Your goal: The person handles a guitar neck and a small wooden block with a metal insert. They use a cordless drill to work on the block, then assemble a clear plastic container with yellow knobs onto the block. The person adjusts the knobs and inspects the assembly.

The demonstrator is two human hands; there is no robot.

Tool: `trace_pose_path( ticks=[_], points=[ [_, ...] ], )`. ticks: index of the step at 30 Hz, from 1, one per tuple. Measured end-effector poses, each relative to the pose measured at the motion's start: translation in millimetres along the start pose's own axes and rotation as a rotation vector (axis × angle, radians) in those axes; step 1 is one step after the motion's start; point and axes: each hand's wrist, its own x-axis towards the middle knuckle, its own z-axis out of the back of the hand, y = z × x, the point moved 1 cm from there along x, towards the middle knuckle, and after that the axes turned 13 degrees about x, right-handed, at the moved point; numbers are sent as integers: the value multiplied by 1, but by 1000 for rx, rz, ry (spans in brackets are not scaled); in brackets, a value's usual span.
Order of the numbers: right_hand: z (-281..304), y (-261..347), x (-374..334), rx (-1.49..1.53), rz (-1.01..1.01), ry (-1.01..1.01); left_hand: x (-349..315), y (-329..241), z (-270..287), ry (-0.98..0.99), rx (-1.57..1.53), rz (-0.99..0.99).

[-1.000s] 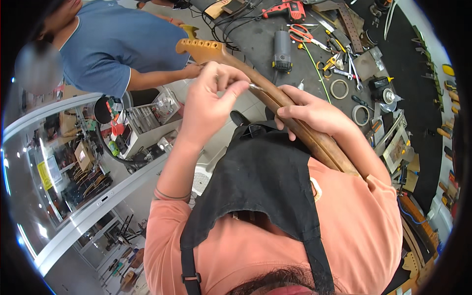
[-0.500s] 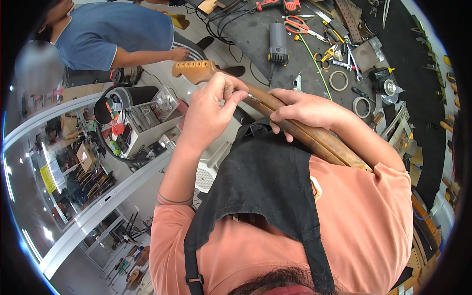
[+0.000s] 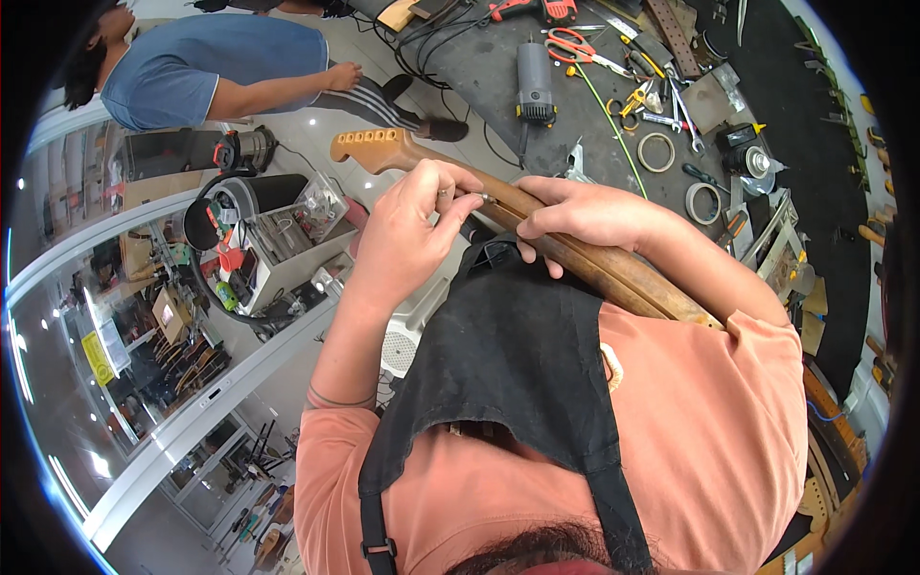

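A wooden guitar neck [image 3: 632, 280] lies slantwise across my front, its headstock [image 3: 368, 149] with several peg holes at the far left. A long groove runs along the upturned side. My right hand [image 3: 586, 213] wraps round the middle of the neck, thumb on top and fingertips showing underneath. With thumb and forefinger pinched together, my left hand [image 3: 418, 213] is at the groove near the headstock. A small shiny metal piece [image 3: 488, 198] shows at those fingertips, in line with the groove; its full shape is hidden.
On the dark workbench [image 3: 604, 134] are a grey power tool [image 3: 535, 81], red-handled scissors [image 3: 571, 45], spanners and tape rolls [image 3: 656, 152]. A person in blue [image 3: 216, 67] stands at the far left. A bin [image 3: 259, 196] and a tool box [image 3: 297, 225] stand left of my hands.
The person in blue has shifted left, with a striped trouser leg now showing more. My fingertips have moved slightly at the groove, and more of the metal piece shows. My right hand keeps its grip.
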Motion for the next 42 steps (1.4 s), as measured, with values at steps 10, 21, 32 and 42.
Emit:
trace_pose_path(
  ticks=[10, 21, 32, 42],
  points=[
    [-2, 2, 0, -6, 0, 7, -3, 5, -3, -57, -35, -45],
    [-1, 2, 1, -27, 6, 12, -3, 2, -3, -98, 93, -124],
    [-3, 4, -4, -20, 30, 2, 1, 0, -3, -140, 138, -225],
    [-5, 2, -5, -1, 24, 17, -1, -3, -1, -147, 146, -292]
  ],
)
